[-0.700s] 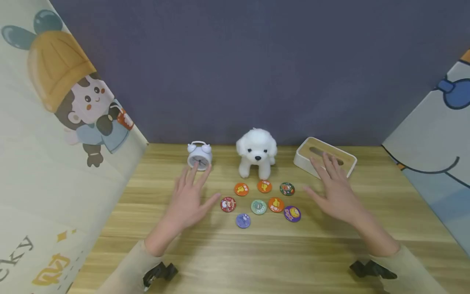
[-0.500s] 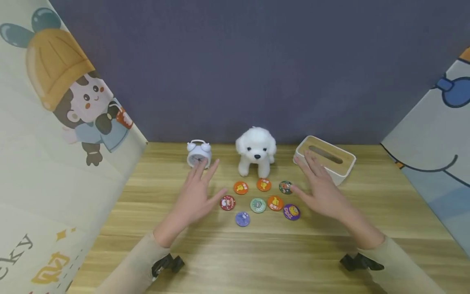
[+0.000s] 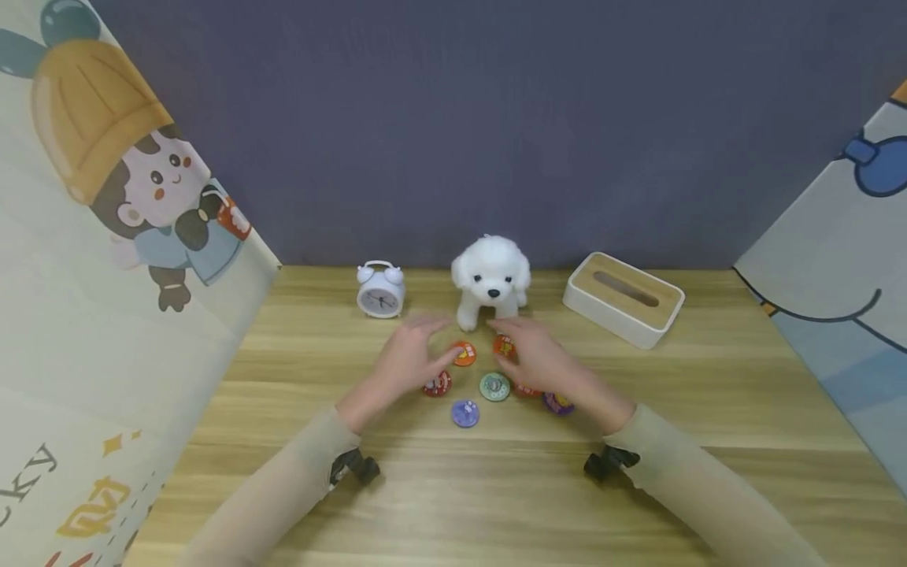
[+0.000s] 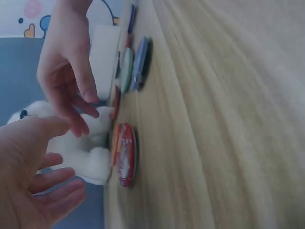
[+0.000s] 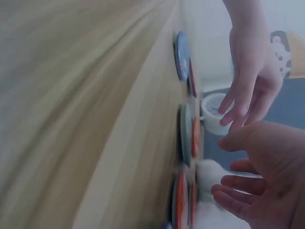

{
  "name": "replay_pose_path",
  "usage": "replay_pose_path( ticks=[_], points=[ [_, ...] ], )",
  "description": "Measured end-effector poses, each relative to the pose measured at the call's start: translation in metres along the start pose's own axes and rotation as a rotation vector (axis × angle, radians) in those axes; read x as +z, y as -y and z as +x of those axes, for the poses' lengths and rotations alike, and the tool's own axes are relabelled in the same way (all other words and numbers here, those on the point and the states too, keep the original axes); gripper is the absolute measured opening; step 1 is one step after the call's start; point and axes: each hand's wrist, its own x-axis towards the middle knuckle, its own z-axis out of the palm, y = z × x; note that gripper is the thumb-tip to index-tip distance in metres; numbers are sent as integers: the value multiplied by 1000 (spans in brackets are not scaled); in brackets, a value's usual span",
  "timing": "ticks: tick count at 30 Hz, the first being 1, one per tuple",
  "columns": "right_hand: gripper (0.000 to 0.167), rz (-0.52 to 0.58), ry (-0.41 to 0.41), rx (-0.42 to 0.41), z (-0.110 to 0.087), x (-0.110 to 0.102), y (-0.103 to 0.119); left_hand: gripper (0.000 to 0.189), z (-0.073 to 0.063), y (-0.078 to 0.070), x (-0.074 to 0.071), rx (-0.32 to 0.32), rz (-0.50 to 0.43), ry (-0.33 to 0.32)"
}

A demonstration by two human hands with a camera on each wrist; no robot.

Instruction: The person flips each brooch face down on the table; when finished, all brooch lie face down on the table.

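Observation:
Several round badges lie on the wooden table in front of a white plush dog (image 3: 492, 272). My left hand (image 3: 400, 358) hovers at the left of the group, its thumb over an orange badge (image 3: 465, 354) and its wrist side near a red badge (image 3: 435, 384). Opposite it, my right hand (image 3: 538, 358) covers parts of another orange badge (image 3: 504, 346) and a purple badge (image 3: 558, 404). Between and below them show a green badge (image 3: 494, 387) and a blue badge (image 3: 465, 413). In both wrist views the fingers are loosely bent, facing each other, and hold nothing.
A white alarm clock (image 3: 381, 291) stands at the back left. Toward the back right sits a white tissue box (image 3: 616, 315) with a wooden top. A dark panel (image 3: 453, 134) rises behind the table (image 3: 453, 496), with printed walls on both sides.
Both hands have moved inward, from beside the badges to over them in front of the dog, and their spread fingers have drawn in. The clock and tissue box are uncovered now.

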Motion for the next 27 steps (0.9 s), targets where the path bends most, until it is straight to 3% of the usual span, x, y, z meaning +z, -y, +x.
replay_pose_path(
  ticks=[3, 7, 11, 14, 21, 27],
  points=[
    [61, 23, 59, 0, 15, 12, 5, 50, 8, 6, 9, -45, -12, 72],
    [47, 47, 101, -27, 31, 23, 10, 44, 16, 12, 19, -109, -59, 178],
    [34, 52, 126, -35, 38, 30, 12, 34, 21, 17, 26, -115, -51, 241],
    [31, 75, 118, -32, 40, 31, 13, 31, 21, 19, 27, -116, -56, 237],
    [26, 156, 90, 43, 36, 25, 8, 23, 19, 19, 26, -146, -209, 222],
    [20, 248, 8, 62, 32, 21, 1, 9, 11, 10, 18, -141, -308, 51]
  ],
)
